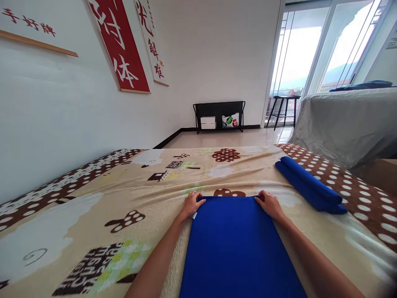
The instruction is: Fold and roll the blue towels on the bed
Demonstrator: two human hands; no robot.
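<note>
head view: both bare hands on a blue cloth (240, 248). left hand (191, 205) pinches its far left corner, thumb against fingers; right hand (269, 203) pinches the far right corner likewise. far edge runs nearly straight between the two grips. cloth lies flat from there back toward the wearer, between the forearms, and runs out of view at the bottom. small white tag (194, 215) sticks out at the cloth's left edge, just below the left grip.

under it all, a patterned blanket (167, 188), cream with a brown, white-dotted border; a dotted brown patch shows just past the cloth's edge, between the hands. folded blue bundle (310, 185) lies right of the right grip and a bit farther out, apart from it, along the dotted border.

well beyond the grips: black rack (214, 109) against the wall, with white boxes (208, 123) and a printed bag (231, 120) on it. far right, past the bundle: dark stool (287, 98) by the glass doors (299, 49), sofa-like shape under a plastic cover (347, 120). far left, up on the wall: red banner (124, 45) beside white banner (151, 41).
</note>
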